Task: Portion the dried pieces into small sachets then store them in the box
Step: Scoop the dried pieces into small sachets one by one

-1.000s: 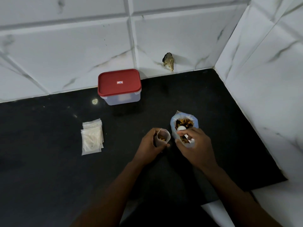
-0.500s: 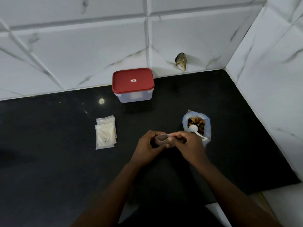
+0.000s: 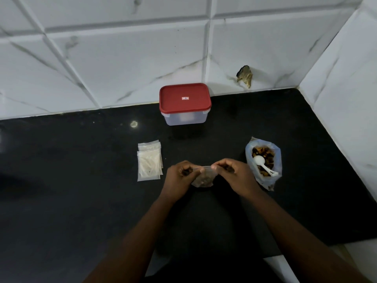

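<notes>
A small clear sachet (image 3: 204, 177) with brown dried pieces inside hangs between my hands above the black counter (image 3: 81, 201). My left hand (image 3: 180, 177) pinches its top left corner and my right hand (image 3: 234, 174) pinches the top right, stretching the mouth flat. To the right stands an open plastic bag of dried pieces (image 3: 264, 163) with a white scoop (image 3: 263, 163) resting in it. A stack of empty sachets (image 3: 150, 161) lies to the left. The clear box with a red lid (image 3: 185, 104) stands shut at the back.
White marble-look tiled walls close off the back and the right side (image 3: 346, 99). A broken spot in the tile (image 3: 244, 75) shows near the corner. The counter's front edge ends at the lower right (image 3: 306, 250).
My right hand left the scoop in the bag and came over to the sachet. Both hands now pull the sachet's mouth flat, where before the left hand held it open.
</notes>
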{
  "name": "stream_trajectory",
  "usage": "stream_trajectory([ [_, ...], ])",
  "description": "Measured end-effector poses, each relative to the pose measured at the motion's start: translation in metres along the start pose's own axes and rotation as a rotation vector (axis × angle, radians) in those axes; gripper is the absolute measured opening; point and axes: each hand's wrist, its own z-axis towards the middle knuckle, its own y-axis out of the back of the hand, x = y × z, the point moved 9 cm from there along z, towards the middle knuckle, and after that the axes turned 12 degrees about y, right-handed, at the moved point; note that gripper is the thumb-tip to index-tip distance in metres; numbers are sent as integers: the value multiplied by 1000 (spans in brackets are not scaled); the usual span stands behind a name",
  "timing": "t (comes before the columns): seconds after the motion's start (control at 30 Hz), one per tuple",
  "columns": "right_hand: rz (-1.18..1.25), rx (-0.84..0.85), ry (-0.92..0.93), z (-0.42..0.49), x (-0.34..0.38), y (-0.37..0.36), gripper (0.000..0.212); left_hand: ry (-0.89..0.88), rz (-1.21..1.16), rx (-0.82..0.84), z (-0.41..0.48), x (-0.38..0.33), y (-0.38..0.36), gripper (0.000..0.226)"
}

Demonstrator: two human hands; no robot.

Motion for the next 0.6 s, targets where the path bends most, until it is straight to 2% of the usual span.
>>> stream_trajectory([
  [0.1, 24, 30, 14, 6, 4, -13, 14, 16, 3, -18, 3, 8, 11, 5],
  [0.27, -71, 48, 66, 21, 10, -26, 5, 10, 24, -25, 5, 12, 25, 4],
  [0.43, -193, 145, 126, 35, 14, -40, 4, 26, 6, -4, 11, 17, 34, 6],
  [0.6, -150, 120, 158, 45, 19, -43, 10, 49, -65, -14, 17, 21, 43, 4],
])
